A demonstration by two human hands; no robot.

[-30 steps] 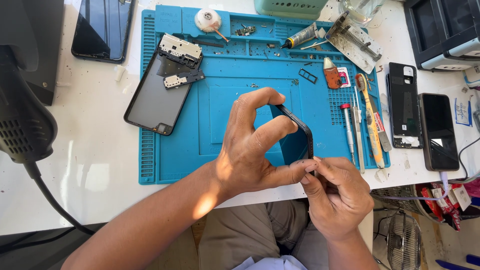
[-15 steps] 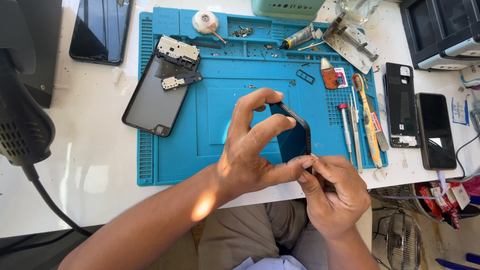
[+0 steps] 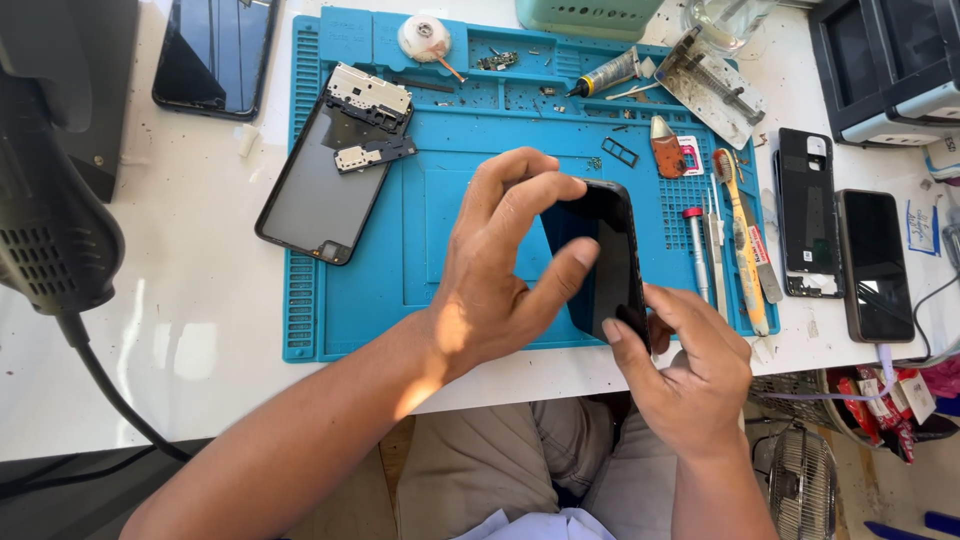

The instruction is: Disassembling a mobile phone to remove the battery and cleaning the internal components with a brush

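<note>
Above the blue mat (image 3: 400, 250), black phone (image 3: 610, 255) pinched between both hands, left hand (image 3: 500, 280) gripping its upper edge, right hand (image 3: 690, 370) its lower corner

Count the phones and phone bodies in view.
5: one held in both hands, an opened one on the mat, one top left, two at right. Others may be hidden.

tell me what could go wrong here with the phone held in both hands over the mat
1. The black phone is pinched only at its edges by the left hand and right hand, above the table edge; a slip might drop it to the floor.
2. The screwdriver and tweezers lie just beside it on the blue mat; the right hand could knock them off.
</note>
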